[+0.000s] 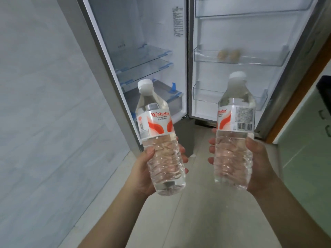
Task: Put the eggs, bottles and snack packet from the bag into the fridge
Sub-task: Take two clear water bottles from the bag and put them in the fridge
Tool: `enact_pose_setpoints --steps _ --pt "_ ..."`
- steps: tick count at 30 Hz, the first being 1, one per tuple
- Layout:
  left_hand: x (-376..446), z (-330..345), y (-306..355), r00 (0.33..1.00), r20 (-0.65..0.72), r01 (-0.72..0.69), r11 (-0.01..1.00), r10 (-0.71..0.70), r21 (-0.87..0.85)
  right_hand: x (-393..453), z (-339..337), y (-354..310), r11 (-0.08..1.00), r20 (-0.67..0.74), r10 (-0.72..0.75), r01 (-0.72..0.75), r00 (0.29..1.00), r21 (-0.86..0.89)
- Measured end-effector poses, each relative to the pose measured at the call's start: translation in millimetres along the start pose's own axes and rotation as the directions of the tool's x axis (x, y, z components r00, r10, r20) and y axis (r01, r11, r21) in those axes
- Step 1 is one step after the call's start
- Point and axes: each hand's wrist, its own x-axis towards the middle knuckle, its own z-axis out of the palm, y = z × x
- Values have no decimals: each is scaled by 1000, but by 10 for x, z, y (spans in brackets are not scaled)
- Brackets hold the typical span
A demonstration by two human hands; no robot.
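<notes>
Wall (44,104): pale grey marbled panels, filling the 9 o'clock side.
Fridge (143,33): open, interior lit; glass shelves (141,56) bare, with blue clips at the edges; drawer (161,99) at the bottom, partly hidden behind the left bottle's neck.
Left hand (143,169): wrapped around the lower ribbed half of the left bottle, thumb on the near side, fingertips showing past the far side.
Left bottle (159,136): clear Wahaha water bottle, white cap, red and white label facing the camera; held upright with a slight lean toward 11 o'clock, in front of the fridge compartment, off any shelf.
Floor (197,212): light beige tiles, seen between the two forearms.
Right bottle (234,129): same brand, white cap, barcode side of the label turned to the camera; held upright in front of the door's lowest bin, apart from the left bottle.
Right hand (258,163): gripping the lower half of the right bottle, thumb near, fingertips visible at the 9 o'clock edge of the bottle.
Fridge door (241,33): swung open at 1 o'clock, with three clear bins.
Eggs (228,54): two pale brown shapes, blurred, sitting in the middle door bin (259,59), above the right bottle's cap.
Cabinet (308,140): pale green front at 3 o'clock, beside a brown door frame (293,97).
</notes>
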Motion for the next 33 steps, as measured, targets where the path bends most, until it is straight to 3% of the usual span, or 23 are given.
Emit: enact_pose_setpoints --steps 11,19,28,33 --pt "761 -701 809 996 -32 -77 992 80 100 1550 36 -307 997 101 2 6 995 -78" --pt "1382 -1130 1590 990 -50 -118 969 131 215 2523 103 -455 992 39 -34 39 999 -122" --pt "1865 -1501 1930 915 -273 -90 810 297 580 3378 -42 -610 990 74 -47 56 996 -126" --pt "2259 -1586 1975 851 -371 -73 781 373 620 3795 -253 -708 988 37 -61 66 997 -139"
